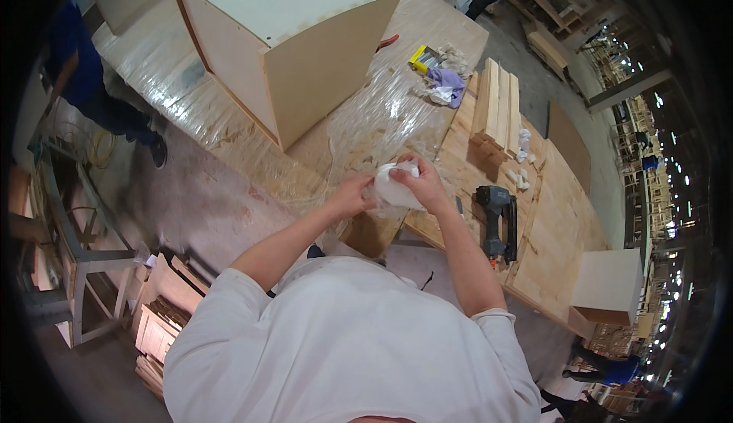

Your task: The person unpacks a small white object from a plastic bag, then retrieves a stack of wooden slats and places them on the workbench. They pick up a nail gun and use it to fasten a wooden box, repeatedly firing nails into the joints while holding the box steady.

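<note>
Both my hands are together in front of my chest, at the near edge of the work tables. Between them is a white rounded bundle (392,189) with thin translucent plastic around it; I cannot make out what is inside. My left hand (353,196) grips its left side with bent fingers. On the right side my right hand (424,185) is closed on it, the thumb pressed on top. A black nail gun (496,221) lies on the wooden table to the right of my right hand.
A large pale cabinet carcass (317,72) stands on the plastic-wrapped table (183,95). Wooden strips (496,110), a purple cloth (445,83) and a yellow box (420,57) lie to the right. A white box-shaped panel (607,282) sits farther right. People in blue (80,64) stand around.
</note>
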{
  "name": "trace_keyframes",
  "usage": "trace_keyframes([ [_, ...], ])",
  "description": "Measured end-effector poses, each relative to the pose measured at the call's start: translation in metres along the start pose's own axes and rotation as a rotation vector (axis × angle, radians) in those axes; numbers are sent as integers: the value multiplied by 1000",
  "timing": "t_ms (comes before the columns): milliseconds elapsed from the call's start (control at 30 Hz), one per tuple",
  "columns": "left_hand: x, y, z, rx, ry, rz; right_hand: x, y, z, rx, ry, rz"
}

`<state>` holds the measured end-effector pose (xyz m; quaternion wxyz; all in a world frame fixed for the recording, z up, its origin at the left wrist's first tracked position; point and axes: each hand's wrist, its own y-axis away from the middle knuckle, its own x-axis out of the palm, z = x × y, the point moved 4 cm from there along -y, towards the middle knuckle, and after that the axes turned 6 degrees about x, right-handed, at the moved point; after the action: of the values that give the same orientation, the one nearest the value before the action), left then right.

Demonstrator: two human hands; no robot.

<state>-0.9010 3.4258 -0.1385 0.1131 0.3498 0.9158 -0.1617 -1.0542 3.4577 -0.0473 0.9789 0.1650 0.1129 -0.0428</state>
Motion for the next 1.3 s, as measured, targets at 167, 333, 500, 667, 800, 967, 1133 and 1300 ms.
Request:
trace_keyframes([
  [167, -4, 3, -4, -88, -102, -80, -2, 5, 13, 9, -18, 32],
  [333, -3, 3, -14, -140, -44, -108, -6, 11, 19, -14, -72, 14],
  [500, 0, 2, -8, -133, 245, -79, -5, 13, 25, -17, -165, 46],
  [667, 3, 1, -24, -186, 628, -129, -14, 18, 20, 0, -204, 21],
  [800, -4, 5, -27, -165, 371, -352, -12, 21, 25, 23, -165, 28],
  [967, 0, 7, -19, -305, 300, -76, -11, 24, 29, -2, -191, 53],
  [1133, 3, 7, -22, -260, 422, -153, -13, 25, 31, -15, -213, 34],
  [1300, 7, 8, -24, -330, 523, -60, -16, 26, 29, -28, -170, 34],
])
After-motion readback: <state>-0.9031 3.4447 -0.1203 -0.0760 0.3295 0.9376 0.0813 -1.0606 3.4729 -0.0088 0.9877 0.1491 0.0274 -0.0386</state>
